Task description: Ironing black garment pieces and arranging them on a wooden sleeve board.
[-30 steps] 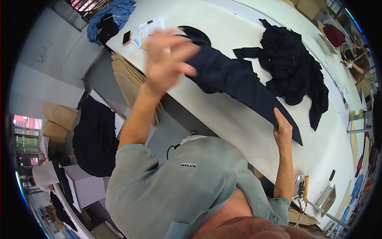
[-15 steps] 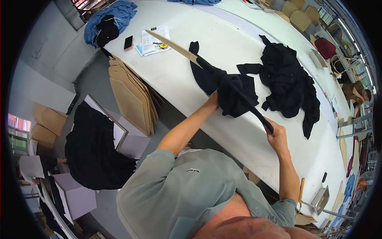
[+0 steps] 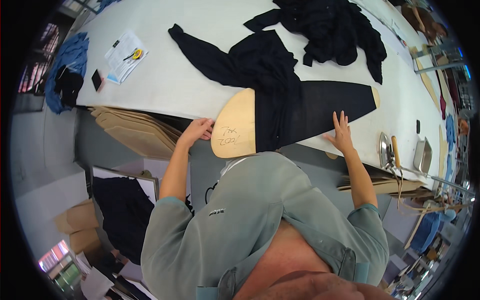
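A flat pale wooden board lies on the table with part of a dark navy knit garment drawn smoothly over it. Its wide rounded end is bare on the left, with handwriting on it, and a narrow tip pokes out at the right. The rest of the garment lies bunched beyond the board, one sleeve stretching to the far left. At the rounded end, my left hand has its fingers loosely extended by the rim. My right hand is spread at the near edge of the covered part, fingertips at the cloth.
A pile of dark garments lies at the back. Papers with a yellow tape measure and a phone lie at the left, near blue cloth. Brown boards stand below the table edge. A metal tray sits at the right.
The board, held up at a slant before, now lies flat on the table, with cloth smooth over it. Both hands have let go of their grip and moved apart.
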`<state>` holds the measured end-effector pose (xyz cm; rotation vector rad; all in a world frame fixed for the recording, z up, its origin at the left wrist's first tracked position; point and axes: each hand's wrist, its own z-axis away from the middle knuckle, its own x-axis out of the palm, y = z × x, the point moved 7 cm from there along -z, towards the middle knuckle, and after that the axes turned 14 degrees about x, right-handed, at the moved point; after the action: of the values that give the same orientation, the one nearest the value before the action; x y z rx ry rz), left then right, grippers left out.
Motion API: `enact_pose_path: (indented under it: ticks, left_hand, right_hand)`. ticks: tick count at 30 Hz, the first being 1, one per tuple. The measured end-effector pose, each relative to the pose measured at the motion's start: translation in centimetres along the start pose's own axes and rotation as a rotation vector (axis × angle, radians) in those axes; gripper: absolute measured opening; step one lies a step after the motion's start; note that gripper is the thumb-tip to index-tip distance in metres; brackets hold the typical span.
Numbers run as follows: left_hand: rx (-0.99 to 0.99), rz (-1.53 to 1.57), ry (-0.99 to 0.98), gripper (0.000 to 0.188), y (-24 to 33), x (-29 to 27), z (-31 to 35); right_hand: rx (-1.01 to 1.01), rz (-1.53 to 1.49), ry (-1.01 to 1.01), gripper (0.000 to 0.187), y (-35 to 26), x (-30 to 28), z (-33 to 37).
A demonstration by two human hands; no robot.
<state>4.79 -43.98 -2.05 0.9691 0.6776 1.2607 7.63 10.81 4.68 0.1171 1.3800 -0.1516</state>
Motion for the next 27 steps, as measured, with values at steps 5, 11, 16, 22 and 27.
enact_pose_path:
  ticks: [5,11,16,22,27]
  left_hand:
    - [0.081,-0.687,0.208,0.034,0.0,2.5,-1.2]
    - [0.001,-0.432,0.25,0.037,-2.9,-4.9,1.9]
    - [-0.036,-0.431,0.457,0.054,-5.4,-20.6,9.8]
    - [-0.246,-0.418,0.728,0.089,-9.0,-28.2,19.4]
    - [-0.202,0.012,0.633,0.078,-10.7,-12.3,10.8]
  right_hand:
    - [0.561,-0.345,0.087,0.088,1.1,4.3,-2.9]
    - [0.659,-0.149,0.058,0.092,-0.9,5.0,-3.4]
    - [0.705,-0.172,0.032,0.089,-0.2,4.7,-1.5]
    - [0.377,-0.815,-0.262,0.042,-8.8,2.4,9.2]
    - [-0.008,-0.963,-0.752,0.045,-20.5,2.9,16.9]
